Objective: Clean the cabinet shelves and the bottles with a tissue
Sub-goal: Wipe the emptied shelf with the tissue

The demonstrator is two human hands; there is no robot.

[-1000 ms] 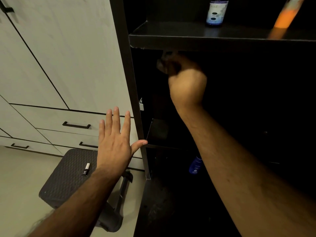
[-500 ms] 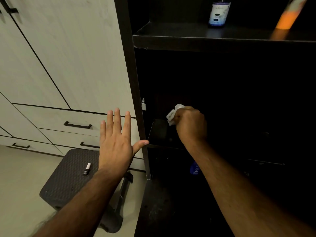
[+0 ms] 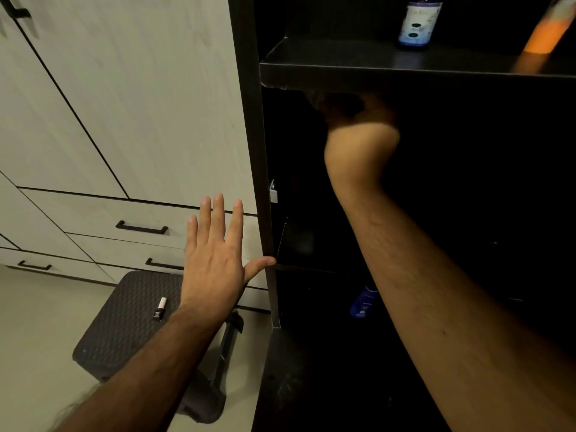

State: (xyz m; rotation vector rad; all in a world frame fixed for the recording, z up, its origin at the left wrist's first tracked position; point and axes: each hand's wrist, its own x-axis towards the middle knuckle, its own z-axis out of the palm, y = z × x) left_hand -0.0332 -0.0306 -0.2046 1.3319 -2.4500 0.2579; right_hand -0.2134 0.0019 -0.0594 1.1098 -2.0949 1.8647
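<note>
The dark open cabinet fills the right half of the view. My right hand point(image 3: 358, 132) is raised inside it, just under the upper shelf point(image 3: 343, 68), fingers curled round a crumpled tissue point(image 3: 314, 96) that shows faintly in the shadow at the shelf's underside. My left hand point(image 3: 215, 254) is flat with fingers spread, its thumb touching the cabinet's black side post point(image 3: 265, 213). On the upper shelf stand a dark bottle with a pale label point(image 3: 419, 21) and a blurred orange bottle point(image 3: 545, 32). A blue bottle point(image 3: 363, 302) lies low in the cabinet behind my right forearm.
White drawers with black handles point(image 3: 141, 227) and tall doors stand to the left. A dark woven stool point(image 3: 131, 322) on the pale floor carries a small black-and-white tube point(image 3: 160, 308). A lower shelf point(image 3: 296, 244) sits dim inside the cabinet.
My right hand, holding the tissue, went down to the lower shelf and has come back up under the upper shelf. My left hand has stayed on the post.
</note>
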